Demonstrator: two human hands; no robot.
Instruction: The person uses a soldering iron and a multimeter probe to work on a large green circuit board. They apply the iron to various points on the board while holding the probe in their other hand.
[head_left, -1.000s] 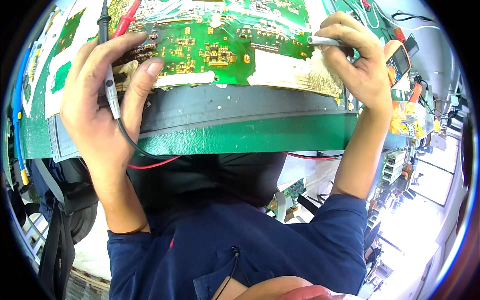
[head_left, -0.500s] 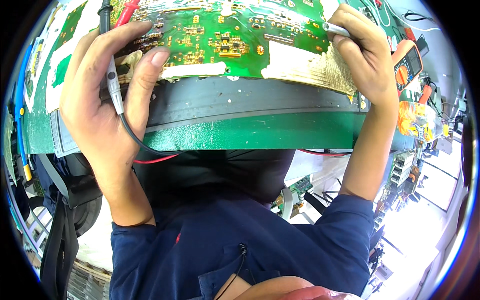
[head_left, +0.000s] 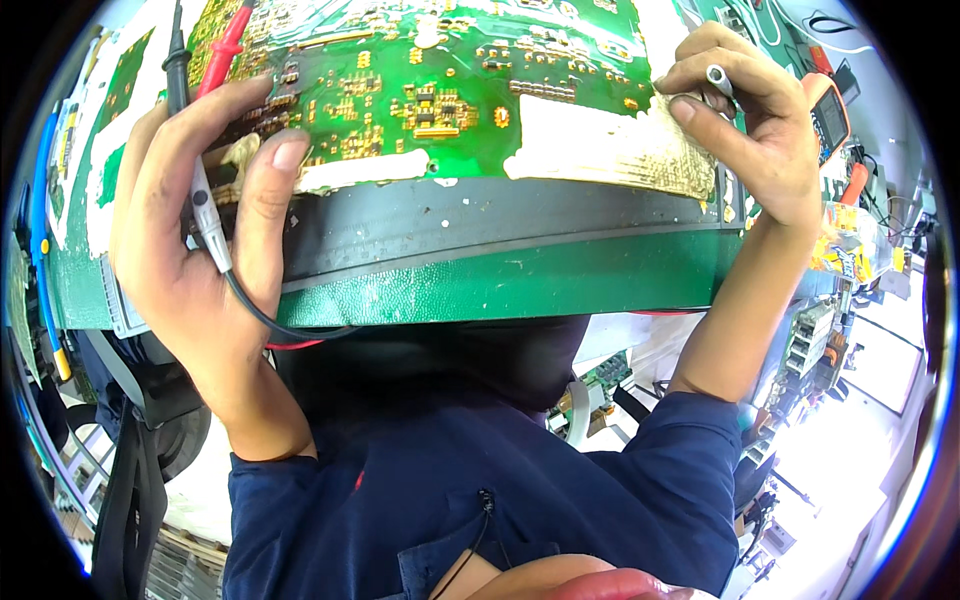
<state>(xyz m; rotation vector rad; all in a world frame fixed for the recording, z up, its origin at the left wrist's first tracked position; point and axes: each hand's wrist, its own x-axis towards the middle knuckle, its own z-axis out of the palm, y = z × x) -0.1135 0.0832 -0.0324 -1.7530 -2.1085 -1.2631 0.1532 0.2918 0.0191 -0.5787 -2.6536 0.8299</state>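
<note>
A green circuit board with gold pads, small chips and pale coated patches lies before me on the bench. My left hand is over its left part, thumb and index finger apart. It holds a black test probe with a grey handle end, its cable running down past the palm. Beside that, a red test probe rises from behind the same fingers; their grip on it is partly hidden. At the board's right edge my right hand is closed round a grey pen-like rod, whose near end pokes out between the fingers.
An orange multimeter stands right of my right hand, partly covered by it. A clear bottle with an orange label is nearer me. The bench's green front edge runs across below the board. A blue rod-like thing is at far left.
The board and bench sit slightly lower in the picture. My right hand is farther right, covering more of the multimeter, and the grey rod has turned in its fingers. Both probes remain at my left hand.
</note>
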